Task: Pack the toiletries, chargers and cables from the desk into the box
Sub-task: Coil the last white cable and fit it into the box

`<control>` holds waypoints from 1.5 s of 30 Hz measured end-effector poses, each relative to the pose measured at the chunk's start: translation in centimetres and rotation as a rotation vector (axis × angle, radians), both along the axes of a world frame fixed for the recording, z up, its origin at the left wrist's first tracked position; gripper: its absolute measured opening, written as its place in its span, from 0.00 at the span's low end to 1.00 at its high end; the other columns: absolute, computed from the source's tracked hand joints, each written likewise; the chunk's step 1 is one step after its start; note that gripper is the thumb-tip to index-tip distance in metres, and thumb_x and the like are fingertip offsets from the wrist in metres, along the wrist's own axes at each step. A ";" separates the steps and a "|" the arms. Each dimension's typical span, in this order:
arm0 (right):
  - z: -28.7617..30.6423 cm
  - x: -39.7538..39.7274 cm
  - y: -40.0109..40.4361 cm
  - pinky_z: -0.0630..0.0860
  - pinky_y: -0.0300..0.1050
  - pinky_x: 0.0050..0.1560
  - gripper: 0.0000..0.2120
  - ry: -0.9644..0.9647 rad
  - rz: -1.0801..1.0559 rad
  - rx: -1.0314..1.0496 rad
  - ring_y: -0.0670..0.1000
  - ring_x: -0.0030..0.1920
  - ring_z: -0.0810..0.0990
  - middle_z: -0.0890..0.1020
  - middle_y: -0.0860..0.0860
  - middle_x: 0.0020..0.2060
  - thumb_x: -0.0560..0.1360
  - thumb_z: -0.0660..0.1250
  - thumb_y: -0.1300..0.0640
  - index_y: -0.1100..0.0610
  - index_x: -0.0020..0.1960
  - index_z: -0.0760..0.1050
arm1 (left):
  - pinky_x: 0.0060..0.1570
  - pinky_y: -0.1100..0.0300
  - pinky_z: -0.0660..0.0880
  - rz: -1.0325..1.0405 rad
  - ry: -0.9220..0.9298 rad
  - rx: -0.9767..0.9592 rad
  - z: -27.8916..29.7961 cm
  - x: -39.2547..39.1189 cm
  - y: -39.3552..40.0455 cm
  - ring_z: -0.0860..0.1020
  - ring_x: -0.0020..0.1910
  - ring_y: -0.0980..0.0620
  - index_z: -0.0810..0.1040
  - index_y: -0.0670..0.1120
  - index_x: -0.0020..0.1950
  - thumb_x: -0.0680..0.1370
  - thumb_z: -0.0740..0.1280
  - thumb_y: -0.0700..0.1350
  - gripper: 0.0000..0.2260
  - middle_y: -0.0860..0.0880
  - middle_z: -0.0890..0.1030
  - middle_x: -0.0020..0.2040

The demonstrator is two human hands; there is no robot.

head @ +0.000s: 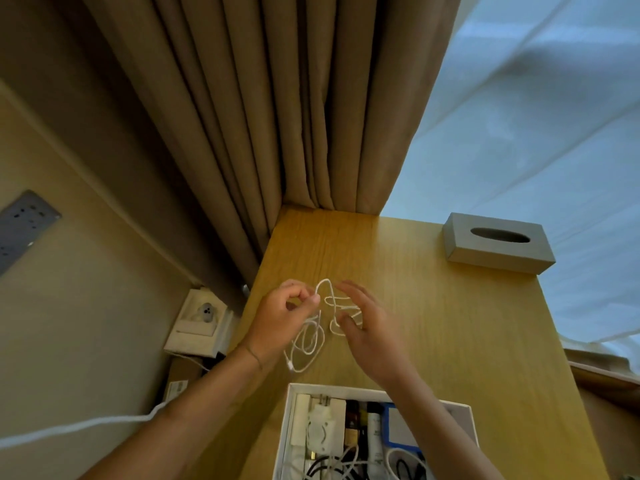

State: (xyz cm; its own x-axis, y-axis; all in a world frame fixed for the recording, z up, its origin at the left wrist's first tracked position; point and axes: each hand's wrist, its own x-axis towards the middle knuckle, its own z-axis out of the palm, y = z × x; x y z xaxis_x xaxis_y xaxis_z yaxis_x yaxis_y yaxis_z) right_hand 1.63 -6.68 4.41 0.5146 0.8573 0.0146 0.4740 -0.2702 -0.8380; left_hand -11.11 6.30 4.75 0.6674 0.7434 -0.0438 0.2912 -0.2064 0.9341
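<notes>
Biggest thing in shot: tan pleated curtain [277, 98] filling the top centre, w/ a sheer white curtain [536, 116] taking up the upper right. Beige wall [86, 306] runs down the left side, grey socket panel [24, 226] at far left edge.

Light wood-grain worktop [433, 323] goes from centre to bottom right. Grey rectangular tissue box w/ oval slot [498, 242] sits near its far right corner, well apart from everything else.

Bottom centre, partly cut off by the frame edge: open white cardboard box [289, 427] resting on the worktop. Already inside: white charger block [322, 429] on the left, a couple of dark bottles + a white tube [375, 434] in the middle, something blue on the right, plus a tangle of black & white cables at the bottom.

White wall plate w/ a grey plug [202, 318] is left of the worktop edge, thick white cord [86, 426] trailing off to lower left.

Thin white cable [310, 336] is in loose loops, centre of frame, above/just past the box, can't tell if the lower loops touch the worktop. Left hand [280, 317] pinches the cable betw. thumb & forefinger near the top loop. Right hand [367, 327] has fingers spread and relaxed, in among the loops on the right side; can't tell if it's actually gripping any.
</notes>
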 end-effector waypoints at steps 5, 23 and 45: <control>3.0 -1.9 0.7 0.74 0.47 0.69 0.23 0.377 -0.027 0.140 0.44 0.71 0.72 0.74 0.44 0.72 0.83 0.61 0.49 0.46 0.78 0.65 | 0.59 0.57 0.76 -0.020 -0.175 -0.111 5.4 -1.9 -1.6 0.78 0.61 0.54 0.82 0.39 0.43 0.79 0.68 0.38 0.06 0.49 0.80 0.60; 8.5 -5.9 -1.9 0.72 0.43 0.37 0.15 0.548 0.349 0.139 0.48 0.30 0.72 0.74 0.46 0.28 0.83 0.62 0.51 0.53 0.39 0.76 | 0.24 0.62 0.61 0.170 -0.511 -0.376 14.6 -2.6 -3.5 0.64 0.25 0.54 0.67 0.49 0.53 0.85 0.53 0.38 0.08 0.45 0.76 0.38; 14.4 1.0 -6.4 0.75 0.51 0.44 0.12 0.242 0.382 0.086 0.53 0.35 0.76 0.78 0.53 0.32 0.81 0.66 0.53 0.54 0.40 0.80 | 0.30 0.53 0.68 -0.583 0.181 0.429 15.1 -3.9 -6.7 0.68 0.27 0.56 0.78 0.44 0.36 0.74 0.67 0.66 0.25 0.49 0.72 0.28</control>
